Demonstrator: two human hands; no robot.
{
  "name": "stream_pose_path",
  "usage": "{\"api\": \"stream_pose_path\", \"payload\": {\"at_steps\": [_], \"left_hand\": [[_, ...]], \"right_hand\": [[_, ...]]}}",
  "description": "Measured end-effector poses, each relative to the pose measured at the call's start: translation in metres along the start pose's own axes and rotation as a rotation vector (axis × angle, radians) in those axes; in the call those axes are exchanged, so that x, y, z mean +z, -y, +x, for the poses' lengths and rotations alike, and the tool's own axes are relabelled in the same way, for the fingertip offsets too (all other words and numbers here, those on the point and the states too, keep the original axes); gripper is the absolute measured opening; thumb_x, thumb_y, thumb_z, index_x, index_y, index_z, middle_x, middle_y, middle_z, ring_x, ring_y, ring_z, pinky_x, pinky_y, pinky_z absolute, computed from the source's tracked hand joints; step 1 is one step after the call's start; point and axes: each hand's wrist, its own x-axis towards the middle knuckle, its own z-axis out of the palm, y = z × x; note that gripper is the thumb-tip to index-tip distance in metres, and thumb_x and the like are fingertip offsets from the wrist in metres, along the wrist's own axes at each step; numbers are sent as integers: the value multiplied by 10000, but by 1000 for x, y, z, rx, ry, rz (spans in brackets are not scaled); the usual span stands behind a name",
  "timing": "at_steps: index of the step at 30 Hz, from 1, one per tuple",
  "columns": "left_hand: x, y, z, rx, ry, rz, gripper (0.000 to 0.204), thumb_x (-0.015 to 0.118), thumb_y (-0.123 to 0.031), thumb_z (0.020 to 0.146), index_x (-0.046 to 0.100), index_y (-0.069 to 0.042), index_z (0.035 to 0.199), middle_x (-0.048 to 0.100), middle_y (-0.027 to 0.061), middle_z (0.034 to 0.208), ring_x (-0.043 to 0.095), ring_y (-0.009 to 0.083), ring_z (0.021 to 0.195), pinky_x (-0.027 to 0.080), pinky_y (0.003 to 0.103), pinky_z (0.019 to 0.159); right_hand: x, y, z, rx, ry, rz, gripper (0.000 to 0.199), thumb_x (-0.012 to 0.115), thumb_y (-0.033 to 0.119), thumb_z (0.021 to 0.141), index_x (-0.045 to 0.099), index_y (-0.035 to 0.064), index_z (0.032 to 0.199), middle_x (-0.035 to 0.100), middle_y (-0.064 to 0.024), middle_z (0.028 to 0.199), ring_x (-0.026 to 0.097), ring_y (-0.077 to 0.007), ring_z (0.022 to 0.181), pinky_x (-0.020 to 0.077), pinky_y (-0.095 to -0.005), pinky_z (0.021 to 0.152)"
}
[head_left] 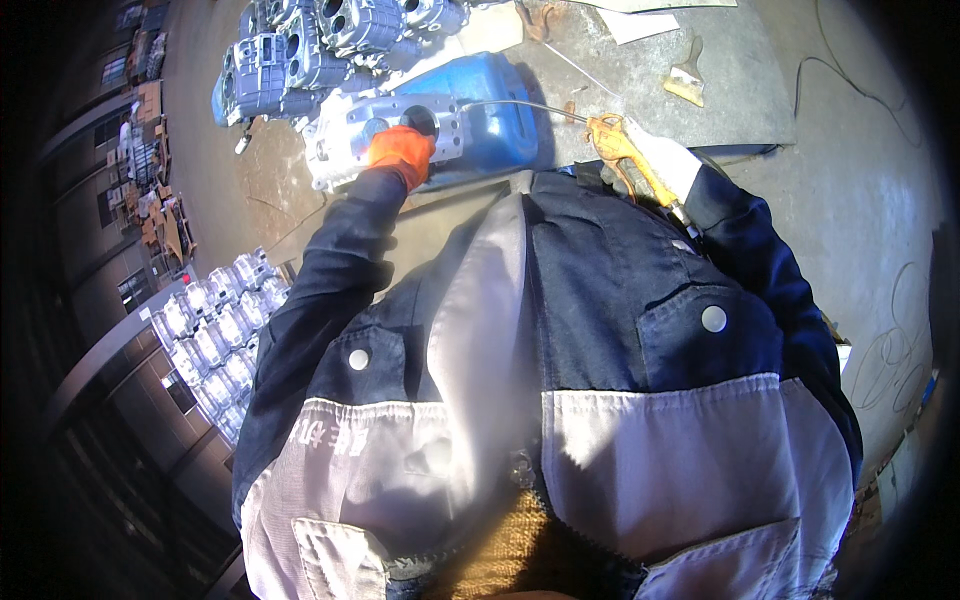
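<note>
My left hand (401, 153), in an orange glove, grips a silver cast-metal housing (445, 128) at its near side, beside a round bore; the fingertips are partly hidden. The housing lies tilted against a blue plastic container (497, 115). My right hand (660, 155), in a white glove, is closed around an orange air blow gun (630, 155). From the gun a long thin nozzle reaches left toward the housing, its end close to the housing's right edge. A hose fitting shows at the bottom of the gun's handle.
Several more cast housings (320, 45) are piled at the far left of the table (740, 110). A brush (686, 78) and white paper (640, 25) lie at the far right. Stacked castings (225, 330) stand to my left. A cable (850, 80) runs over the floor at right.
</note>
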Motion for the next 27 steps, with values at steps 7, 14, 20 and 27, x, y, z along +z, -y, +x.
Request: {"api": "stream_pose_path", "payload": {"at_steps": [7,14,20,27], "left_hand": [[-5,-2,-2,13,-1,-5,235,582,-141,785,663,-134,1005,652,135,988,614,330,972,497,431,804],[-6,-2,-2,4,6,16,232,582,-154,794,665,-141,1010,655,123,994,609,324,988,496,425,817],[-5,-4,-1,-16,35,25,229,579,-179,814,669,-152,1023,651,124,1017,609,325,999,495,420,829],[-9,-7,1,-73,56,-21,242,612,-166,791,671,-149,1026,647,129,1045,604,329,1027,496,411,847]], "right_hand": [[7,7,-4,84,-55,-90,431,395,331,1004,531,-6,1235,639,-108,1081,633,-154,947,523,-251,796],[16,5,-5,30,-84,-37,449,416,368,992,546,-2,1210,642,-107,1058,645,-144,878,538,-239,726],[9,6,-5,116,-80,-128,442,418,369,991,545,7,1211,641,-106,1062,643,-150,900,540,-251,740],[-40,-3,16,-18,171,-385,420,388,358,1003,534,32,1225,638,-92,1062,633,-138,888,520,-246,744]]}}
